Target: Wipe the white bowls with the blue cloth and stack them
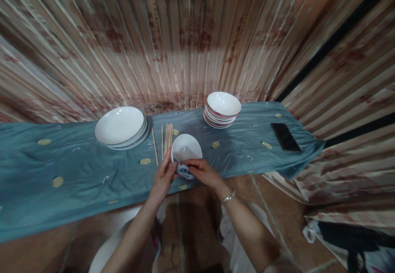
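Observation:
A small white bowl (187,146) is tilted toward me near the front edge of the table. My left hand (163,177) grips its left side, thumb at the rim. In my right hand (204,172) is a bunched cloth (185,172), white and blue, pressed at the bowl's near rim. The fingers of this hand are closed on the cloth, and part of it is hidden by them. Just left of and behind the bowl lie several wooden chopsticks (168,135), most side by side, with a separate chopstick (154,146) further left.
A stack of white plates (119,126) stands left of the chopsticks. Behind and to the right is a stack of red-rimmed bowls (222,104). A black phone (285,137) lies at the right end of the blue tablecloth (83,174). A pleated curtain (185,38) hangs behind.

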Demonstrator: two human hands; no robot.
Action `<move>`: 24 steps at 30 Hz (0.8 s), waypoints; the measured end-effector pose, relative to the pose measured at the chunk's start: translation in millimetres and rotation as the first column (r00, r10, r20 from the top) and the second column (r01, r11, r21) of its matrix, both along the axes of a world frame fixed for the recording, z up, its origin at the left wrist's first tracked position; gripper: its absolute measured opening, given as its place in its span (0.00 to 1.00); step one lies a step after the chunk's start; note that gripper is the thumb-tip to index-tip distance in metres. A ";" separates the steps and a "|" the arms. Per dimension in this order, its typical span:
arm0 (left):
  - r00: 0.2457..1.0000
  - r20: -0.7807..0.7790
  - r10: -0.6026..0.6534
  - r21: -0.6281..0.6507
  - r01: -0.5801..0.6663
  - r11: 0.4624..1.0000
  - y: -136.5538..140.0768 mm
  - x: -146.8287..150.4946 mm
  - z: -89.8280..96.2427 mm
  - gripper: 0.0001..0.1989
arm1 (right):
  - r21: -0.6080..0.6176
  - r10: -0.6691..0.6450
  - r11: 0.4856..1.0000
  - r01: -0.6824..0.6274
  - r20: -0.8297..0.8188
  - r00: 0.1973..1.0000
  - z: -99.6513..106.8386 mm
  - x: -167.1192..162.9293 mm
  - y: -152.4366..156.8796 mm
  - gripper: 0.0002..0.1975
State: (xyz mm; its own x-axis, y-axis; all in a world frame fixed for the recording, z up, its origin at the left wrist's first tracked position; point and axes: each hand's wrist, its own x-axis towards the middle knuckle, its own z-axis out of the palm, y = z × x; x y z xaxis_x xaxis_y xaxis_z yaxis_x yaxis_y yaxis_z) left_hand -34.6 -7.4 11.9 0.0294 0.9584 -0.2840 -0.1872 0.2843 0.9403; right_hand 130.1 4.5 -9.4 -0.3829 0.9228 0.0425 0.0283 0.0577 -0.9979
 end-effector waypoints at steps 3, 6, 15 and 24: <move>0.999 -0.033 -0.001 0.006 0.001 1.000 -0.8 -0.2 0.1 0.44 | -0.014 -0.052 0.999 0.051 -0.158 0.986 -3.2 -9.8 0.7 0.12; 0.999 -0.051 0.006 0.021 -0.005 1.000 -1.6 -0.5 1.3 0.40 | -0.021 -0.084 0.996 0.082 -0.229 0.970 -1.8 -16.3 2.5 0.12; 0.996 -0.079 -0.032 0.021 0.034 0.999 -0.9 -0.3 -2.7 0.42 | 0.113 -0.150 0.977 0.180 -0.235 0.960 8.9 -16.0 18.2 0.17; 0.989 -0.129 -0.073 0.049 0.080 0.996 -4.0 0.3 1.8 0.43 | 0.458 -0.368 0.856 0.240 0.213 0.905 -2.9 -8.6 26.7 0.21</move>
